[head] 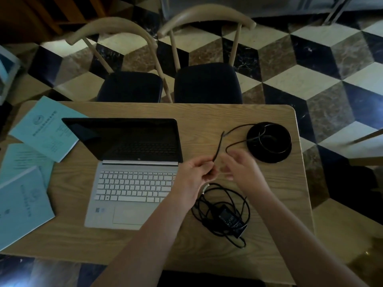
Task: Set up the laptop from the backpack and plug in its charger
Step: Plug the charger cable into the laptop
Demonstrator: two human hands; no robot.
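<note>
The laptop (132, 172) stood open with a dark screen on the wooden table (207, 114). Just right of the laptop, the left hand (193, 175) pinched a thin black cable (217, 148) between closed fingers, its free end rising away from the laptop. The right hand (240, 166), further right of the laptop, was blurred, so I could not tell how its fingers stood. The charger brick (229, 219) lay in loose cable loops beside the laptop's near right corner. A black round disc (269, 141) sat well right of the laptop's screen, and blue booklets (45, 129) lay left of the laptop.
</note>
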